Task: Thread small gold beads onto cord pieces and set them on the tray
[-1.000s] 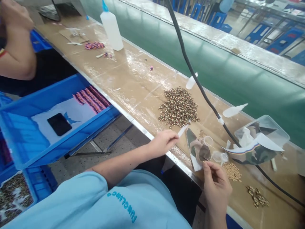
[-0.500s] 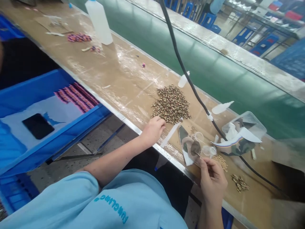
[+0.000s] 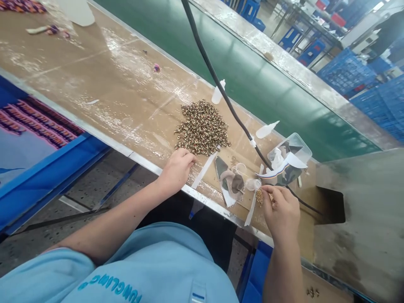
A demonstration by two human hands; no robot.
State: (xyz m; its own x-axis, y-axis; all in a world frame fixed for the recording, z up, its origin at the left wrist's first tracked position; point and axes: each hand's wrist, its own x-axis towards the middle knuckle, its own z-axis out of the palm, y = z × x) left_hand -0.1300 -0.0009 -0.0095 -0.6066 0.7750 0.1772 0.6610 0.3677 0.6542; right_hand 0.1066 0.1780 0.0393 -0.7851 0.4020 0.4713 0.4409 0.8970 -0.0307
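Beads, likely light, hard and slippery — best pinched by their sides — lie heaped beside our curled left hand; our right pinches closed, and we cannot tell what either holds.

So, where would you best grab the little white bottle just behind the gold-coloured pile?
The little white bottle: probably around its body, coming from the left. The body is broader than the narrow top, it seems upright, and the black cable passes close on the right.

A factory workshop, with green conveyor belt, long brown bench, heap of small parts, blue crates.
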